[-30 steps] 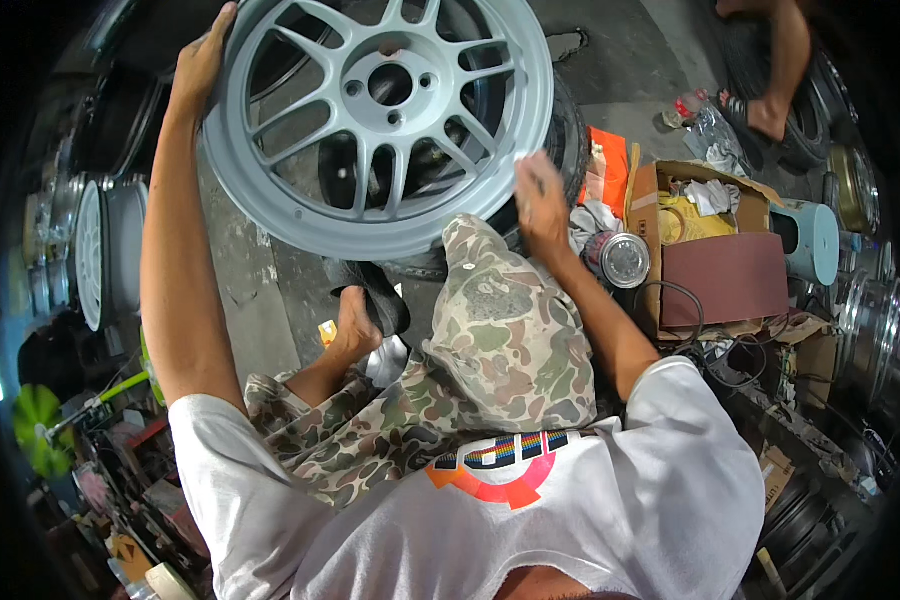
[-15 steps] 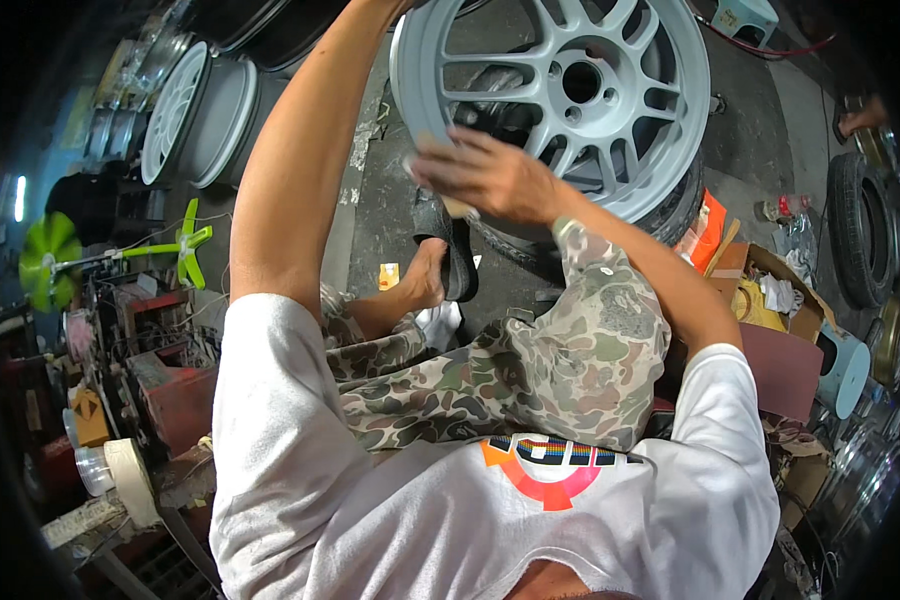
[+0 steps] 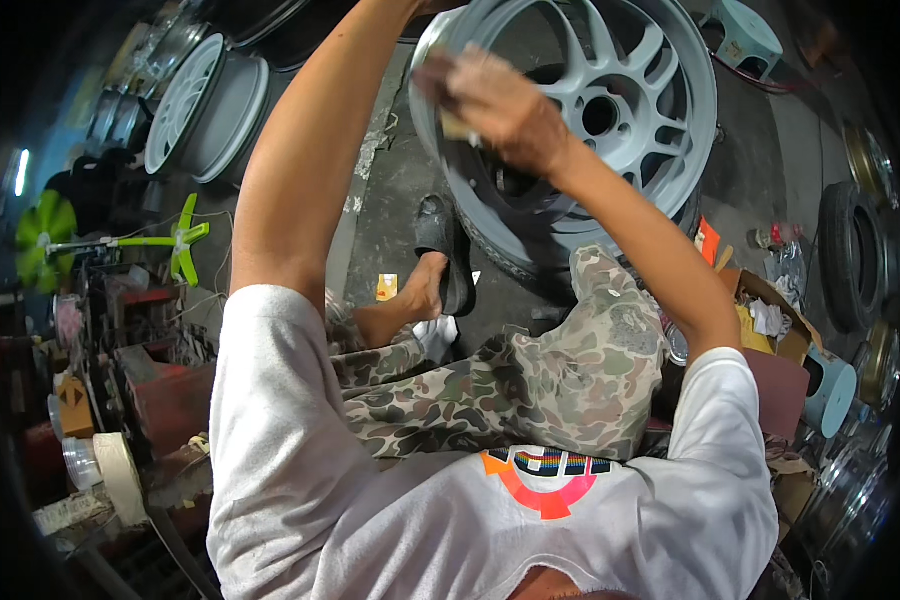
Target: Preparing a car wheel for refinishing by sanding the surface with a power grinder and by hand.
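A grey multi-spoke car wheel rim [image 3: 685,165] lies tilted in front of me, on top of a black tyre [image 3: 500,262]. My right hand [image 3: 505,105] is at the rim's left edge, its fingers closed and smeared by motion. A small pale yellowish pad [image 3: 458,128] shows under those fingers; its exact kind is too blurred to make out. My left arm reaches to the top edge of the view. Only a sliver of my left hand [image 3: 435,4] shows there, by the rim's upper left lip, and its fingers are hidden.
At the left stand another grey wheel rim [image 3: 210,110] and a green-bladed fan [image 3: 185,240]. A blue stool [image 3: 745,35] is at upper right. An open cardboard box [image 3: 790,330] and a loose tyre [image 3: 850,255] lie to the right. My sandalled foot [image 3: 430,275] is below the rim.
My right hand has moved up along the rim's left edge with the pad. The rim appears slightly lower and further right in the view, which has shifted a little.
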The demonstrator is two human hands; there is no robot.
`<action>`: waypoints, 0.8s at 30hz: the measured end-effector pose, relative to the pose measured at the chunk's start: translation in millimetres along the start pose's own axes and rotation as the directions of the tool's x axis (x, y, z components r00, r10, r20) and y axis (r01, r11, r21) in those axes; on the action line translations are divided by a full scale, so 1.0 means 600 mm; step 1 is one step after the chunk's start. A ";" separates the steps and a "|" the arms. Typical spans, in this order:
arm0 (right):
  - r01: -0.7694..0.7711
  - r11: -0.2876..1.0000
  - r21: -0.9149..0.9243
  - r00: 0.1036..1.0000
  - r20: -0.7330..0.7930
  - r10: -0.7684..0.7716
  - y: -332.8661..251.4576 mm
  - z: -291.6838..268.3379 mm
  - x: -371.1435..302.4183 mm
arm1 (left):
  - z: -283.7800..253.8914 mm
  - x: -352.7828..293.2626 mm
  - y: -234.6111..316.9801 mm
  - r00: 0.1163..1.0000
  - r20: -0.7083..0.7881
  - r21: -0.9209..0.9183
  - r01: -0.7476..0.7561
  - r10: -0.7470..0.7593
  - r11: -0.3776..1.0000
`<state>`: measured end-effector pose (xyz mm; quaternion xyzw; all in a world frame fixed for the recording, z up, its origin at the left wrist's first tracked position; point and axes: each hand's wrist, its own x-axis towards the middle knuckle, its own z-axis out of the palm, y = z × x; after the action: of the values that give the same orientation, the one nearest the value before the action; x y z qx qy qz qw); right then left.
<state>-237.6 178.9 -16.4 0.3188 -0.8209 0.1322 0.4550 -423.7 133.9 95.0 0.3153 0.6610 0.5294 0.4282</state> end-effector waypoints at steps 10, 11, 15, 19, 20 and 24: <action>0.268 0.963 0.009 0.946 0.189 -0.264 -0.094 -0.008 -0.077 | 0.010 -0.004 0.010 1.000 -0.004 0.138 -0.024 0.025 0.990; 0.185 0.983 0.013 0.976 0.117 -0.185 -0.071 -0.008 -0.048 | 0.020 -0.005 0.010 0.999 0.041 0.030 0.004 -0.005 1.000; -0.109 0.993 -0.044 0.986 -0.131 0.103 0.078 -0.033 0.015 | 0.009 -0.018 0.037 0.926 0.316 -0.309 0.304 -0.205 0.901; -0.586 0.762 -0.274 0.799 -0.349 0.489 0.237 -0.106 -0.036 | -0.002 -0.044 0.029 0.974 0.137 -0.039 0.190 -0.183 0.981; -0.795 0.570 -0.209 0.588 -0.497 0.638 0.277 -0.126 -0.095 | 0.051 -0.017 0.016 0.996 -0.015 -0.075 0.083 -0.084 0.994; -0.977 0.023 -0.214 0.105 -0.381 0.919 0.336 -0.256 -0.319 | 0.095 0.004 -0.040 0.656 -0.003 0.845 -0.402 0.755 0.352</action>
<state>-192.0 487.6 -76.1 -0.4252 -0.7940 0.2432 0.3600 -372.5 154.9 66.8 0.5725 0.7308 0.3512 -0.1219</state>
